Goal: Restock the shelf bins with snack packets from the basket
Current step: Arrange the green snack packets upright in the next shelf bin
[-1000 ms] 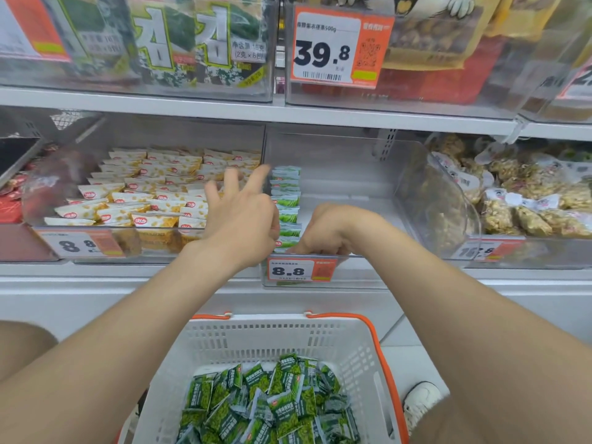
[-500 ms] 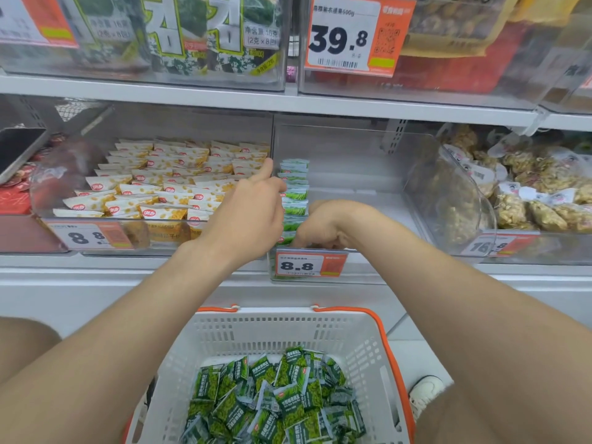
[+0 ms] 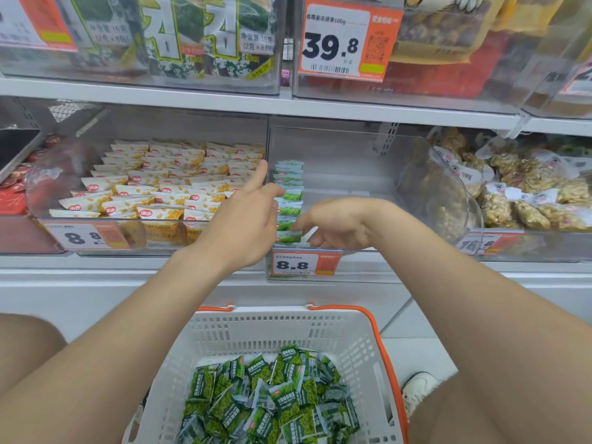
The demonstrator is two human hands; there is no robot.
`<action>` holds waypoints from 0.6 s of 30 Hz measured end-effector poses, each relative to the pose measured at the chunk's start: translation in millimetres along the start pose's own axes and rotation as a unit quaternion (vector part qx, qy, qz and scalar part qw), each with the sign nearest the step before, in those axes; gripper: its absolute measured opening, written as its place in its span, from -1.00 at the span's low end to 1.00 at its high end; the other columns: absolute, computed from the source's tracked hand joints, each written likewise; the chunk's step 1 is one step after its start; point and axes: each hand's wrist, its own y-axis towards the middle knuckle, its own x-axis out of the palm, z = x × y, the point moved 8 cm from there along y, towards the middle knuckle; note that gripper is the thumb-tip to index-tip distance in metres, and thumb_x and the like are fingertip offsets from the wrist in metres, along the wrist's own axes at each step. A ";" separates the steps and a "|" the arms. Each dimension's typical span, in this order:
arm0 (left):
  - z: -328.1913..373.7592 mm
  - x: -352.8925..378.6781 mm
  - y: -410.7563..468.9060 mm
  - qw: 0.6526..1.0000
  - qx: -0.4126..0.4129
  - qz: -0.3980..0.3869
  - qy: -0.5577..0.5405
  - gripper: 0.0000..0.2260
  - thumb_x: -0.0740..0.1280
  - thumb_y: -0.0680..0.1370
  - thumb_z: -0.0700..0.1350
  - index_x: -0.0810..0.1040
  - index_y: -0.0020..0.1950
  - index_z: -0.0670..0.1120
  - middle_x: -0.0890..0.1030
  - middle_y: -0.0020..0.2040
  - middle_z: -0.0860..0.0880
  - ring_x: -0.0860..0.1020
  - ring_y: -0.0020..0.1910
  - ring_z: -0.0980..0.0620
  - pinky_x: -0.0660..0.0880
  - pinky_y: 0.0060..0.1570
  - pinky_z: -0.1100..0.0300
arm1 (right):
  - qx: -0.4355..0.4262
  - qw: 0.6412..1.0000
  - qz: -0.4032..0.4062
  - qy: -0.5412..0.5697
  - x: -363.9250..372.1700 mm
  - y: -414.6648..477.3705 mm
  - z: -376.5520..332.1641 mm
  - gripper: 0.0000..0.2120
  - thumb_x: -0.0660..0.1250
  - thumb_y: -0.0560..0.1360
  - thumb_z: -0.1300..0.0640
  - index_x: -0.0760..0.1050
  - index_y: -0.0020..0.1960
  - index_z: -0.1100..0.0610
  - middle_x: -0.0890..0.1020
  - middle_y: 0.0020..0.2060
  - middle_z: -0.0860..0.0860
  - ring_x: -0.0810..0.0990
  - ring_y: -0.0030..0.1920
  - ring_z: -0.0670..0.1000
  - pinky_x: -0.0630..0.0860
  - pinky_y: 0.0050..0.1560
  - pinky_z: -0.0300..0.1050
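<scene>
**Snack packets: light, slick and quick to topple**

The snack packets [image 3: 269, 402] lie mostly in a loose green heap in the white basket [image 3: 288, 328], below and in front of the middle bin [image 3: 352, 174]. A single row of packets [image 3: 289, 200] stands on edge along that bin's left wall; the rest of the bin is bare.

Both hands are at that row. The left hand [image 3: 243, 219] is against the row's left side, forefinger straight, the other fingers loosely bent, holding nothing that I can see. The right hand [image 3: 336, 224] reaches to the bin's front end, fingers fairly straight, touching the nearest packets rather than gripping them.

These look like small, puffy foil pouches: nearly weightless, soft in the middle, glossy and likely slippery. I would pinch them by the flat sealed edges, several at once, and brace the row's end so it does not fan over.
</scene>
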 end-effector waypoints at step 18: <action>36.2 124.9 -119.0 0.991 0.107 -0.056 0.048 -0.72 0.16 0.53 0.11 0.55 -0.22 -0.01 0.57 -0.42 0.00 0.58 -0.42 -0.13 0.42 -0.44 0.12 | -0.199 0.855 0.169 -0.447 76.3 -94.2 71.6 -0.89 0.23 0.50 0.09 0.39 -0.20 0.06 0.43 -0.33 0.02 0.53 -0.21 0.20 0.44 -0.24 -0.08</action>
